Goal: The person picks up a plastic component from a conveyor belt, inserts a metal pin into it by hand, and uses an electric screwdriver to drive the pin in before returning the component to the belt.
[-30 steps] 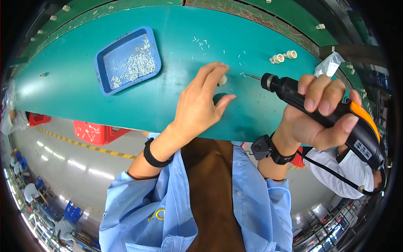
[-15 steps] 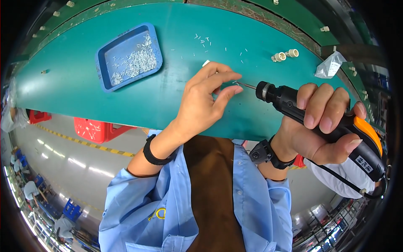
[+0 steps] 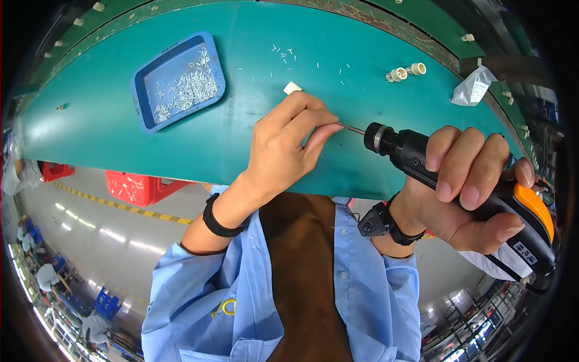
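Note:
My right hand (image 3: pixel 467 181) is wrapped round a black electric screwdriver (image 3: pixel 416 151) with an orange patch on its body. Its thin bit (image 3: pixel 354 129) points left, toward my left hand (image 3: pixel 289 142). The thumb and fingers of that hand are pinched together right at the bit's tip; the small silver screw seen there a moment ago is now mostly hidden by the fingertips. Just beyond my left knuckles lies a cream plastic piece (image 3: pixel 292 88), partly covered by the hand. A blue tray (image 3: pixel 145 114) holding a heap of small silver screws (image 3: pixel 196 87) sits at the left.
Several loose screws (image 3: pixel 283 55) are scattered on the green table (image 3: pixel 253 120). Two cream cylindrical fittings (image 3: pixel 396 75) lie at the far right, near a clear plastic bag (image 3: pixel 474 86). A red stool (image 3: pixel 136 187) stands below the table's near edge.
The bit's tip and my left fingertips have come together, and the fingers have closed more tightly. My left hand has shifted slightly left and nearer, uncovering more of the cream piece.

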A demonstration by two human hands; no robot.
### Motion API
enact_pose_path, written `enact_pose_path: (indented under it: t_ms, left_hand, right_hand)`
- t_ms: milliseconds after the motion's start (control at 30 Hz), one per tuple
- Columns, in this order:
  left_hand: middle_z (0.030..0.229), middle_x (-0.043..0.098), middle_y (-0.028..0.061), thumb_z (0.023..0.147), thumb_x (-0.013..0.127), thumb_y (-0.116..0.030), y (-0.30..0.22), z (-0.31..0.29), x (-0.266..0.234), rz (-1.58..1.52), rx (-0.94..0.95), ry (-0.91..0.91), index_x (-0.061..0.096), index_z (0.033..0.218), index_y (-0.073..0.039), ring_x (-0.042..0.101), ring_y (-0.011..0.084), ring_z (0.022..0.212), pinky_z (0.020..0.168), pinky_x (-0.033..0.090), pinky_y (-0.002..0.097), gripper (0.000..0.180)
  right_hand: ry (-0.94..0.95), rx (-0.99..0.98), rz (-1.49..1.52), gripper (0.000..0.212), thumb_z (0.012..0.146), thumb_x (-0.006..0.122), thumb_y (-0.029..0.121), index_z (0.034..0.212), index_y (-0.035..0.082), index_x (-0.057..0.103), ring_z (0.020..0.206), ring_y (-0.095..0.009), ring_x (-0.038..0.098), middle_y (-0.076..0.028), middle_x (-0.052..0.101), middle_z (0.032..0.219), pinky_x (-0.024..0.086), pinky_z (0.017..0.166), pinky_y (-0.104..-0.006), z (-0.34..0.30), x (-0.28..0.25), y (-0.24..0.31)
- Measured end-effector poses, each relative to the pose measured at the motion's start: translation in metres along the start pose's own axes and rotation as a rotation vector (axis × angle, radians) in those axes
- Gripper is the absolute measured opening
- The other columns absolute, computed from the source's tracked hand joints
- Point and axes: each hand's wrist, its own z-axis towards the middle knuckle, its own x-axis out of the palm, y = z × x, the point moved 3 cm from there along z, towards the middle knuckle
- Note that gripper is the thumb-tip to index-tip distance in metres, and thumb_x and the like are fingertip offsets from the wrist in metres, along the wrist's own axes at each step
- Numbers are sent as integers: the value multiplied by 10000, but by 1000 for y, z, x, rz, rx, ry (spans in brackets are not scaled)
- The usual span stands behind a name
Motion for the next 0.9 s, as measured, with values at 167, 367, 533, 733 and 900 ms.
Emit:
enact_pose_path:
  t_ms: [167, 367, 533, 733, 900]
  left_hand:
    - [788, 576, 51, 665, 753, -46, 0, 1, 0, 87, 122, 20, 637, 770, -44, 570, 223, 620, 518, 446, 322, 157]
    - [804, 597, 83, 641, 747, 40, -15, 9, -7, 250, 167, 200, 633, 789, -18, 603, 228, 694, 580, 474, 313, 196]
    - [847, 603, 53, 644, 752, -48, -10, 9, -9, 163, 132, 116, 619, 722, -40, 579, 243, 701, 603, 466, 338, 153]
    - [1036, 647, 97, 667, 749, -40, 12, 14, -27, 370, -142, 96, 635, 715, -24, 579, 263, 854, 731, 477, 344, 124]
    - [1113, 634, 121, 677, 753, -45, 20, 11, -21, 386, -229, 81, 646, 728, -23, 571, 281, 911, 793, 468, 356, 121]
  right_hand:
    - [60, 14, 1, 459, 886, 572, 407, 1211, 100, 469, 615, -121, 496, 8, 507, 778, 398, 618, -323, 0, -3, -2]
    - [82, 29, -16, 469, 889, 567, 410, 1230, 110, 449, 607, -125, 497, 6, 498, 769, 401, 610, -322, 0, 0, -3]
    - [73, 32, -63, 456, 899, 542, 414, 1219, 97, 470, 579, -129, 476, -2, 478, 744, 397, 582, -322, 1, -1, -4]
    - [-66, -50, -198, 433, 907, 508, 391, 1208, 81, 494, 553, -135, 444, -13, 454, 710, 387, 547, -321, -8, -26, -3]
    - [-199, -112, -268, 511, 870, 582, 368, 1251, 62, 433, 479, -163, 458, -37, 472, 656, 415, 481, -334, -13, -34, 0]
